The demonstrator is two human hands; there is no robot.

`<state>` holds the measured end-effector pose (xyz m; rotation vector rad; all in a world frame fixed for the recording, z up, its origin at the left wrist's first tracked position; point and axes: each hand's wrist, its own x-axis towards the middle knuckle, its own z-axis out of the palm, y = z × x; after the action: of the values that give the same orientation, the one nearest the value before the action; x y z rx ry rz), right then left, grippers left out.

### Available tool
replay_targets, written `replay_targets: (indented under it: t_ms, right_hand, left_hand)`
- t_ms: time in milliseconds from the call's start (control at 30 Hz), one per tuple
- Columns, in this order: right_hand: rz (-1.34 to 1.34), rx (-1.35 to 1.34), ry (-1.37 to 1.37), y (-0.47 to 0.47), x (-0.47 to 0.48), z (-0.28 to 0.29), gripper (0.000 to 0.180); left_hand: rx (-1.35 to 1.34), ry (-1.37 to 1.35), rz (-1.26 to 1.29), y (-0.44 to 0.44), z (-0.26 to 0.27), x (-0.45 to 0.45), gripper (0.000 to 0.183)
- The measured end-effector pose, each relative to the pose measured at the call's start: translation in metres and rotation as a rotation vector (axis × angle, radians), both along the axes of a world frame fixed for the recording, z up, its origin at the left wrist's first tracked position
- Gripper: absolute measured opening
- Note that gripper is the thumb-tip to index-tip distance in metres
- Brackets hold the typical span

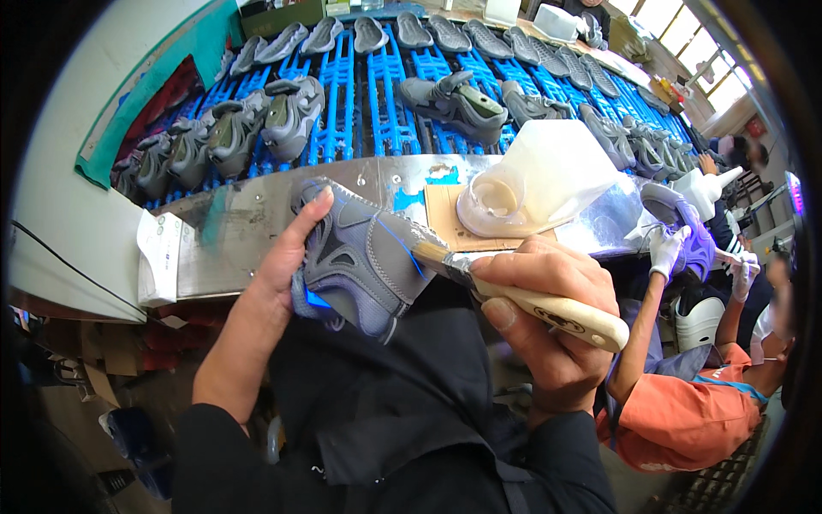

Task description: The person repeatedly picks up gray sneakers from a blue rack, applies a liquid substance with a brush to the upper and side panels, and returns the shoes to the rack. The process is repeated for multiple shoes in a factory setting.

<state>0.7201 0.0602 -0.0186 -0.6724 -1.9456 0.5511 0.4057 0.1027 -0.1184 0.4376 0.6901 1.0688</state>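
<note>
My left hand [289, 257] grips a grey shoe upper [356, 257], its thumb on top and its fingers hidden behind. The upper is tilted in front of my dark apron, with a thin blue line drawn across its side. A flat paintbrush with a pale wooden handle [565, 315] is held in my right hand [559, 295]. Its bristles [429, 250] touch the upper's edge, where whitish wet streaks show. Just beyond the brush, a translucent plastic container [559, 167] lies on its side with milky liquid in its round opening. It rests on a piece of cardboard [443, 212].
A metal ledge [257, 212] borders a blue-slatted conveyor [337, 96] carrying grey shoe uppers [449, 103] and a row of soles [414, 31]. A white box [160, 257] stands at left. On the right, a co-worker in an orange shirt [693, 417] holds another shoe [684, 238] with gloved hands.
</note>
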Motion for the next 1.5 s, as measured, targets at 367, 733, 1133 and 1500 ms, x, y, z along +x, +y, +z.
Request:
replay_targets:
  t_ms: [367,733,1133,1500]
  right_hand:
    - [0.138,0.109,-0.034,0.005,0.012,0.031,0.031]
    - [0.236,0.057,0.063,0.009,0.023,0.039,0.033]
    - [0.620,0.073,0.116,0.040,0.037,0.030,0.029]
    - [0.201,-0.050,0.420,0.029,0.091,-0.023,0.033]
  left_hand:
    - [0.167,0.000,-0.050,-0.012,0.009,0.027,0.092]
    - [0.171,-0.081,-0.047,-0.021,-0.037,0.028,0.073]
    - [-0.013,-0.532,-0.162,-0.032,-0.095,0.056,0.082]
    - [0.241,-0.305,-0.241,0.011,-0.031,0.020,0.095]
